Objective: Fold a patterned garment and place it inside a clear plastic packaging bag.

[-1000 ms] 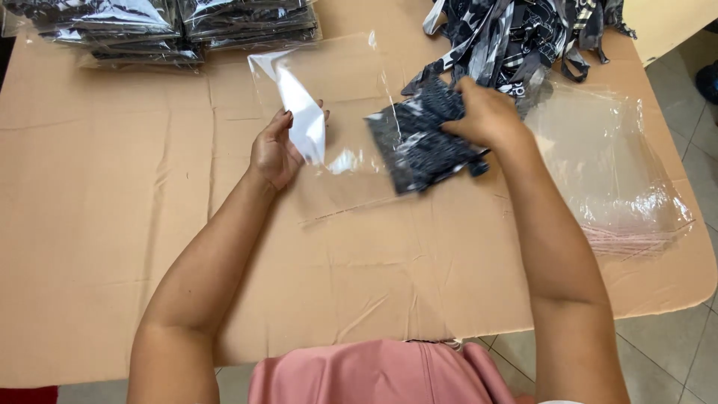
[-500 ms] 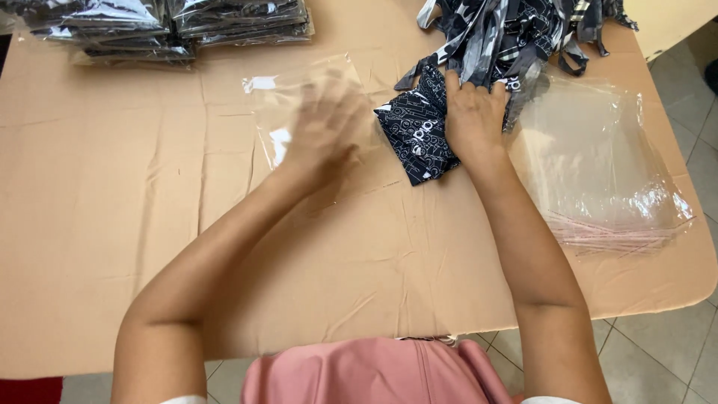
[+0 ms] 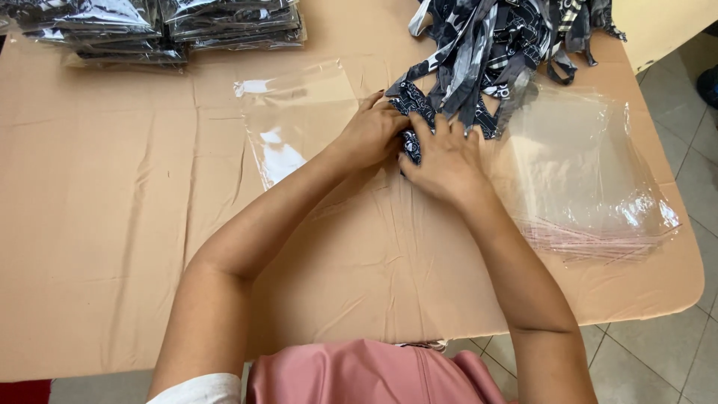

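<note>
Our left hand [image 3: 372,135] and right hand [image 3: 441,158] lie side by side, fingers spread and pressing the dark patterned cloth [image 3: 411,112] flat on the counter [image 3: 112,224], gripping nothing. The cloth sits beside the clear bag [image 3: 299,120], below the pile [image 3: 501,37]. We judge it light, soft and floppy, best pinched at its folded edges.

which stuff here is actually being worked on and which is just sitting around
In hand:
- left hand and right hand on folded dark patterned cloth piece
- flat clear plastic bag

Lying about:
- stack of clear bags
- heap of dark cloth
- packed bundles
</note>
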